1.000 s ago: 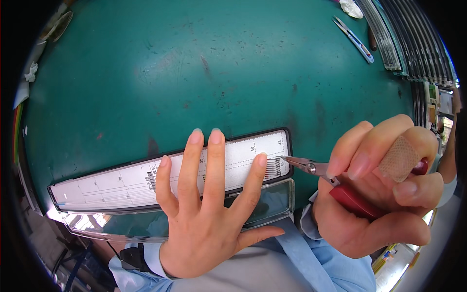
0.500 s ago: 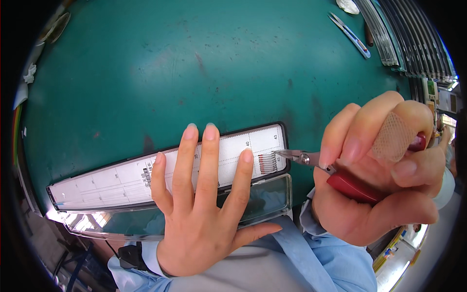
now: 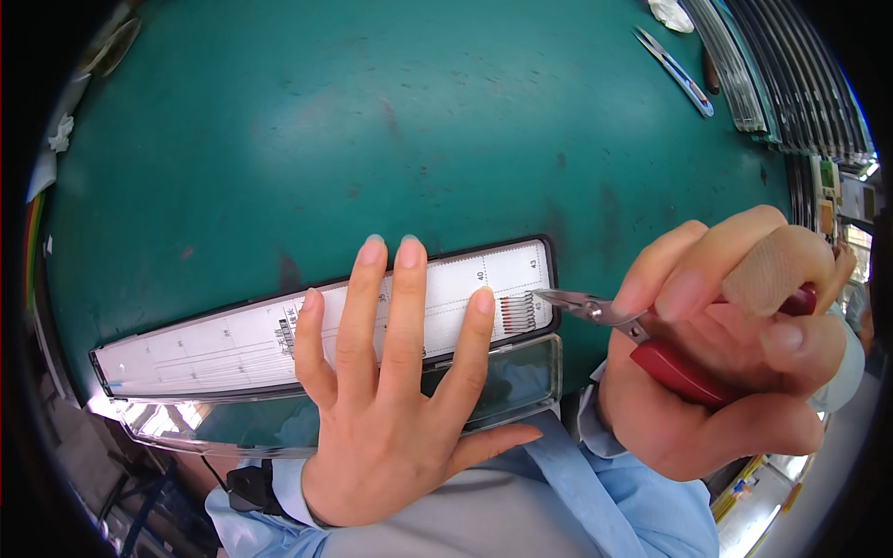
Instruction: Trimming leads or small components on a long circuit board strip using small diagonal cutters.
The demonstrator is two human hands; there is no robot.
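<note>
Where the left hand (image 3: 391,391) lies flat with fingers spread, it hides the middle of the long white strip (image 3: 233,339), so the strip's markings under the palm cannot be read out; the strip sits in a dark frame on the green table (image 3: 372,121). Below the strip, at the table's near edge, a clear plastic cover (image 3: 516,377) runs alongside it, and its left stretch is washed out by glare. At the strip's right end a small group of thin reddish pins (image 3: 517,314) shows, too fine to count. Right of the strip, the right hand (image 3: 735,363) is closed around red-handled pliers (image 3: 651,339); its fingers cover most of the handles, and only the slim metal tips reach out, touching or just short of the pins — which, cannot be told. A tan bandage wraps one finger of that hand. Beyond the strip the table lies open and bare across a wide area. Far from the strip, at the upper right rim, a thin blue-handled tool (image 3: 674,58) lies beside a stack of long metal strips (image 3: 791,84), bent by the lens and partly cut off.
</note>
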